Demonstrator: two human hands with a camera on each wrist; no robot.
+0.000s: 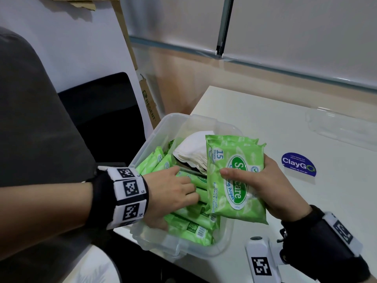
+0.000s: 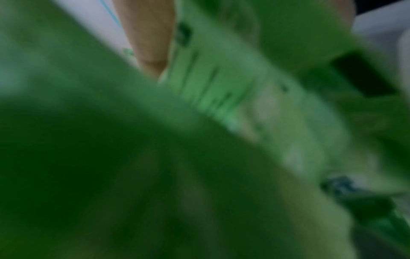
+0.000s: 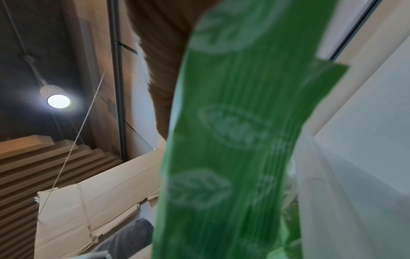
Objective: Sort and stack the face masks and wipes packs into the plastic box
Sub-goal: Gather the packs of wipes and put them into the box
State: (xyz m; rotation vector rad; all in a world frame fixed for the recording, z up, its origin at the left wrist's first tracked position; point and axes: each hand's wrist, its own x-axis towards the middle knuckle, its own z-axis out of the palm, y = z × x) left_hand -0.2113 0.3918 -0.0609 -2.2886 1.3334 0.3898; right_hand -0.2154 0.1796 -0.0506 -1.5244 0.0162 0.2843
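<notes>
The right hand point(image 1: 263, 186) grips a green wipes pack point(image 1: 234, 178), thumb laid across the printed front, fingers wrapped behind; more green edges show behind it, so it may be a small bundle, though how many I cannot tell. The pack stands tilted on edge, label up, over the right part of the clear plastic box point(image 1: 226, 240). The right forearm comes in from the lower right, palm turned inward, wrist band facing up. From the right wrist view, the pack point(image 3: 233, 140) fills the middle, leaf print close and blurred.

The left hand point(image 1: 173, 193) is down inside the box, just left of the held pack, knuckles up, fingers curled in among the wipes packs lying there point(image 1: 191, 225). Whether it pinches one or only presses on them I cannot tell; the left wrist view is a green blur with one finger point(image 2: 150, 38) showing.

Beyond the left fingers, white face masks point(image 1: 193, 154) sit in the box's far part. More packs point(image 1: 155, 162) stand on edge along the box's left wall.
</notes>
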